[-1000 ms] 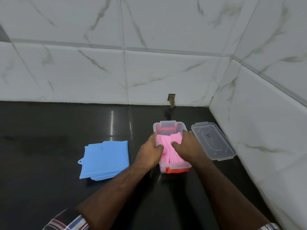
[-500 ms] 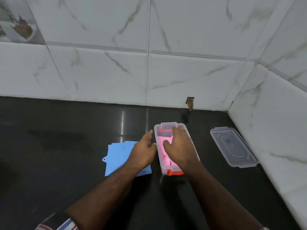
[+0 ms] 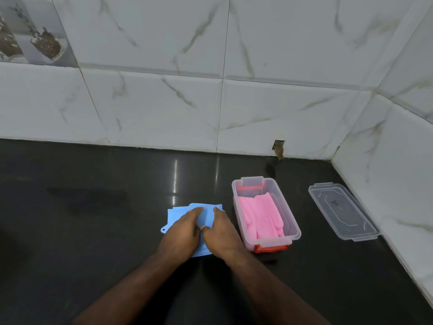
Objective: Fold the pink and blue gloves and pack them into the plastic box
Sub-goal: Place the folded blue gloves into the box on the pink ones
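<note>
both my hands lie on the blue gloves (image 3: pixel 206 216), low in the middle of the frame, on the dark table (image 3: pixel 93 231). my left hand (image 3: pixel 181 233) rests flat with fingers fairly straight, pointing toward the upper right of the frame, the fingertips near the far edge of the blue stack. my right hand (image 3: pixel 221 231) lies just beside it, fingers reaching up the frame and the thumb tucked inward against the blue; neither grip plainly curls round anything, so both look open and pressing. the blue gloves lie flat, a small hanging tab sticking out at the left edge.

just right of them stands the plastic box (image 3: pixel 293 221), clear with orange latches at its near and far ends, its long axis running from upper left to lower right. the pink gloves (image 3: pixel 260 219) lie folded inside, lengthwise along that same axis. the clear lid (image 3: pixel 342 211) lies flat on the table further right, apart from the box, near the tiled wall (image 3: pixel 386 172), with much the same slant.
</note>
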The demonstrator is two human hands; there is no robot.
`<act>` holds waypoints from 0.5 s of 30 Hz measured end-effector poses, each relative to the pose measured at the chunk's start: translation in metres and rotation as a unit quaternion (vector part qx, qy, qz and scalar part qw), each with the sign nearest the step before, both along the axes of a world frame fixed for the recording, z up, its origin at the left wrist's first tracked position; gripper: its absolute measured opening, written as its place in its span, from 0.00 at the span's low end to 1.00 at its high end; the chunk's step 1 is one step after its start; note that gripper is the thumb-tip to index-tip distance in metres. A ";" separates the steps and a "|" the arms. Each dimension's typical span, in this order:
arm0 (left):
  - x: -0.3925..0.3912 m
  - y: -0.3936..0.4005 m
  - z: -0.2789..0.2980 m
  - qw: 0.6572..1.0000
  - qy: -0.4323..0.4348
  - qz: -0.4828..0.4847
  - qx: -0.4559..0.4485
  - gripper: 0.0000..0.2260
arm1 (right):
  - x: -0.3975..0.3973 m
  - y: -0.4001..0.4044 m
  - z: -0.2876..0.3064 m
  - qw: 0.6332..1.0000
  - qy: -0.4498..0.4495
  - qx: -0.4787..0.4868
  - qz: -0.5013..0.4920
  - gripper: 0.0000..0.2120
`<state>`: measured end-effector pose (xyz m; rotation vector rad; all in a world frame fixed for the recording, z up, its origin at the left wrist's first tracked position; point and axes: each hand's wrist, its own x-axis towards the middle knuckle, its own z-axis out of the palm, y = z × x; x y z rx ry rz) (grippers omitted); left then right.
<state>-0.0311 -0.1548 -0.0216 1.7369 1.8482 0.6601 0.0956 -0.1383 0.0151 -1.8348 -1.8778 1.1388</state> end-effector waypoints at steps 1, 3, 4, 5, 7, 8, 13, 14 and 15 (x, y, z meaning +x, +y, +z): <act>-0.003 -0.003 -0.004 1.000 0.005 -0.015 0.007 0.22 | -0.003 0.001 -0.002 1.000 -0.001 -0.005 -0.011 0.34; -0.006 -0.007 -0.008 0.998 0.029 -0.042 0.025 0.23 | -0.006 0.005 -0.008 0.999 0.004 -0.010 -0.039 0.37; -0.006 -0.008 -0.009 0.997 0.046 -0.058 0.029 0.23 | -0.006 0.008 -0.010 0.999 0.006 -0.009 -0.053 0.37; -0.006 -0.010 -0.011 0.995 0.058 -0.072 0.036 0.24 | -0.006 0.012 -0.012 0.998 0.005 -0.006 -0.063 0.36; -0.007 -0.012 -0.015 0.992 0.073 -0.088 0.047 0.24 | -0.005 0.017 -0.012 0.997 0.001 -0.007 -0.080 0.35; -0.009 -0.013 -0.016 0.991 0.082 -0.091 0.046 0.24 | -0.004 0.019 -0.012 0.996 -0.001 -0.005 -0.088 0.34; -0.019 -0.015 -0.023 0.990 0.089 -0.098 0.054 0.24 | -0.006 0.026 -0.008 0.991 0.008 0.009 -0.132 0.34; -0.020 -0.016 -0.020 0.990 0.086 -0.098 0.056 0.24 | -0.007 0.027 -0.007 0.990 0.021 0.011 -0.139 0.34; -0.021 -0.018 -0.016 0.989 0.088 -0.100 0.060 0.25 | -0.007 0.028 -0.007 0.988 0.046 0.007 -0.150 0.34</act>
